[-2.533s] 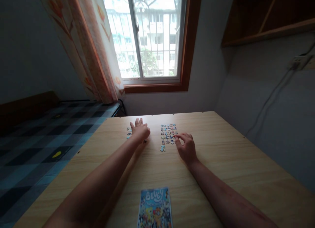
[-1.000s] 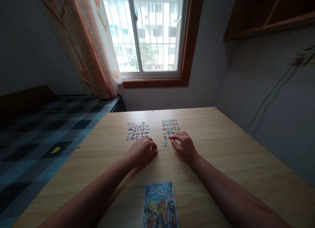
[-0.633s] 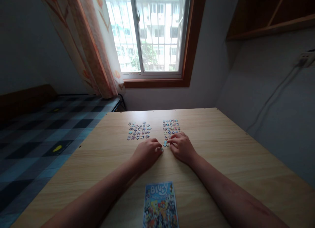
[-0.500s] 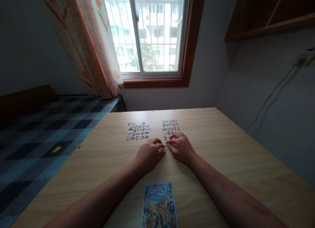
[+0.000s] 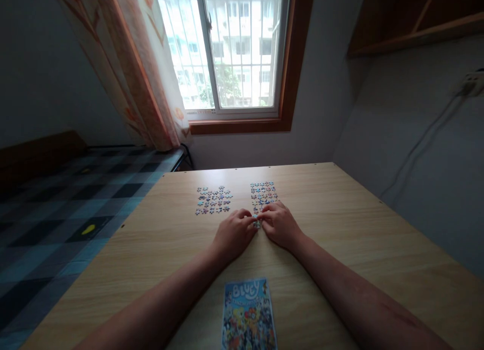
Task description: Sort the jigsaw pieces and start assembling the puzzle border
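My left hand (image 5: 237,231) and my right hand (image 5: 279,224) rest on the table with their fingertips meeting at small light-blue jigsaw pieces (image 5: 256,224). Both hands pinch at these pieces; whether the pieces are joined is too small to tell. Just beyond my right hand lie loose jigsaw pieces in close rows (image 5: 263,191), the nearest partly hidden by my fingers. A second group of loose jigsaw pieces (image 5: 214,200) is spread to the left, beyond my left hand. Between my forearms lies a picture sheet (image 5: 249,314) marked "Bluey", crowded with cartoon figures.
The pale wooden table (image 5: 159,269) reaches toward a wall with a barred window (image 5: 245,52). A bed with a checked cover (image 5: 49,214) stands along the left. On the right, a cable (image 5: 419,138) hangs from a wall socket, near a wooden shelf (image 5: 416,37).
My left hand has shifted a little right and forward, so its fingertips now meet those of my right hand at the light-blue pieces. The right hand has barely moved.
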A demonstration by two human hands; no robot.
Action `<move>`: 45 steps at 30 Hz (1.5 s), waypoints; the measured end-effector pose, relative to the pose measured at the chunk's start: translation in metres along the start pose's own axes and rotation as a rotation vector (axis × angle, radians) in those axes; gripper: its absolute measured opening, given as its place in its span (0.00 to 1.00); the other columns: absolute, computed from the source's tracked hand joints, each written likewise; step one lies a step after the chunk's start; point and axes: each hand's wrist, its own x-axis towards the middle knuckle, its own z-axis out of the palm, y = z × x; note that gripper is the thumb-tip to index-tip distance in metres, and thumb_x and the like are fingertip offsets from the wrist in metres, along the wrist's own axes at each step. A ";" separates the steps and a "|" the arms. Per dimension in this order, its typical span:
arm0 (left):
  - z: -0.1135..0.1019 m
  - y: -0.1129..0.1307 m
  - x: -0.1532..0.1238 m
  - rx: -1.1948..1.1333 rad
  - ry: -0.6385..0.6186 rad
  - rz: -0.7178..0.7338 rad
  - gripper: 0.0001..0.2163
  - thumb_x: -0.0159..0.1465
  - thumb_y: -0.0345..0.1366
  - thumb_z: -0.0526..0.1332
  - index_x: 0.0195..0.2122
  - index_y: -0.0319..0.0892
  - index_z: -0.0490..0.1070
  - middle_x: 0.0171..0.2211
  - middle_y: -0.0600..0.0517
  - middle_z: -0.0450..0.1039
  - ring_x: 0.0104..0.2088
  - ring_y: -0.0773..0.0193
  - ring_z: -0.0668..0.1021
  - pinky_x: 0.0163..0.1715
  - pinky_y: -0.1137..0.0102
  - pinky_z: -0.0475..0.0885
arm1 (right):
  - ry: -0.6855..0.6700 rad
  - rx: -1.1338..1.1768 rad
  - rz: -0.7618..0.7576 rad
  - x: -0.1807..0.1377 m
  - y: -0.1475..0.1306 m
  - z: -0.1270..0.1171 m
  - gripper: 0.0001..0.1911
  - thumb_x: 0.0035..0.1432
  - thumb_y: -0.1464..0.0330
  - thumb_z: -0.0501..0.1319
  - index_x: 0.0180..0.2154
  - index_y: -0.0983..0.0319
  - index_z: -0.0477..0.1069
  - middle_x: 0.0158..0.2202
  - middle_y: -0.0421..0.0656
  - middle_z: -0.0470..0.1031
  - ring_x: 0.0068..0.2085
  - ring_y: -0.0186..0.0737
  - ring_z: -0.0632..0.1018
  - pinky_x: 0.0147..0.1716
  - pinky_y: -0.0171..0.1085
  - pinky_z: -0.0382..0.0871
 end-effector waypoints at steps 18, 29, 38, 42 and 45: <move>-0.003 -0.003 0.000 0.034 -0.035 0.060 0.10 0.67 0.37 0.60 0.43 0.53 0.81 0.47 0.50 0.78 0.45 0.57 0.75 0.45 0.61 0.74 | -0.008 -0.005 -0.002 0.001 -0.002 -0.003 0.11 0.57 0.74 0.63 0.35 0.57 0.83 0.38 0.45 0.79 0.44 0.46 0.73 0.48 0.45 0.68; -0.002 -0.008 -0.004 -0.031 0.012 -0.051 0.10 0.65 0.34 0.61 0.46 0.44 0.79 0.42 0.48 0.77 0.42 0.58 0.76 0.46 0.62 0.74 | 0.091 -0.027 0.074 0.001 0.002 -0.001 0.12 0.55 0.76 0.62 0.37 0.58 0.82 0.40 0.45 0.79 0.46 0.47 0.73 0.50 0.45 0.67; -0.006 -0.011 -0.005 -0.066 -0.006 -0.042 0.07 0.65 0.35 0.62 0.38 0.46 0.81 0.36 0.50 0.76 0.38 0.60 0.75 0.43 0.64 0.72 | 0.027 -0.075 0.102 0.001 0.001 -0.002 0.09 0.56 0.73 0.63 0.31 0.57 0.82 0.40 0.44 0.79 0.45 0.46 0.72 0.49 0.44 0.65; -0.005 -0.013 -0.006 -0.092 0.000 -0.046 0.07 0.64 0.35 0.62 0.38 0.46 0.81 0.36 0.50 0.76 0.38 0.60 0.75 0.43 0.64 0.72 | 0.024 -0.063 0.094 0.001 0.000 -0.004 0.09 0.55 0.74 0.63 0.29 0.57 0.82 0.38 0.44 0.79 0.45 0.45 0.72 0.49 0.43 0.65; -0.005 -0.012 -0.005 -0.092 0.002 -0.041 0.07 0.64 0.34 0.63 0.38 0.46 0.81 0.35 0.50 0.76 0.37 0.60 0.75 0.43 0.64 0.73 | 0.027 -0.054 0.083 0.000 -0.001 -0.005 0.09 0.55 0.74 0.63 0.28 0.58 0.81 0.38 0.44 0.79 0.44 0.45 0.72 0.48 0.44 0.65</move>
